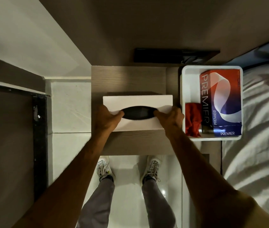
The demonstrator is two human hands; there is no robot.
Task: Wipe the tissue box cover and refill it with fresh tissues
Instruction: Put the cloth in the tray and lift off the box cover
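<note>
A white tissue box cover (pixel 137 102) with a dark oval slot lies on a small wooden bedside table (pixel 127 79). My left hand (pixel 105 118) grips its left end, thumb on top at the slot's edge. My right hand (pixel 171 118) holds the right end the same way. To the right stands a white tray (pixel 184 89) with a red and blue Premier tissue box (pixel 221 97) and a crumpled red cloth (pixel 193 120) in it. No tissue shows in the slot.
A bed with a white sheet (pixel 260 129) lies right of the tray. A dark panel (pixel 171 55) is on the wall behind the table. White floor tiles (pixel 69 104) lie to the left, and my shoes (pixel 104 168) stand below the table's front edge.
</note>
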